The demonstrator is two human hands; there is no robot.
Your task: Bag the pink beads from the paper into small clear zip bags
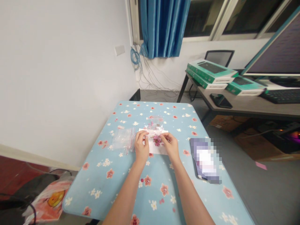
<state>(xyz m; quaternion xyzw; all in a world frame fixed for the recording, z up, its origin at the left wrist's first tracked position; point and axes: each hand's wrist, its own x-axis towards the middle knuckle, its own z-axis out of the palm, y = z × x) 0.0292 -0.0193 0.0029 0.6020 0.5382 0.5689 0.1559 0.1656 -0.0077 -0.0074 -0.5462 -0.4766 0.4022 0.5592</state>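
Observation:
A small cluster of purple-pink beads lies over a white sheet of paper on the table, between my two hands. My left hand rests at the paper's left side, its fingers curled toward the thumb. Whatever those fingertips hold, if anything, is too small to make out. To the right of the beads, my right hand has thumb and forefinger pinched together close to the cluster. What lies in that pinch cannot be made out. A clear plastic bag lies left of my left hand, and another clear bag with small pinkish pieces sits behind the paper.
The table wears a blue flowered cover, with a small red bead near my left forearm. A phone-like object, partly blurred out, lies at the right edge. Beyond stands a desk with green boxes and a monitor.

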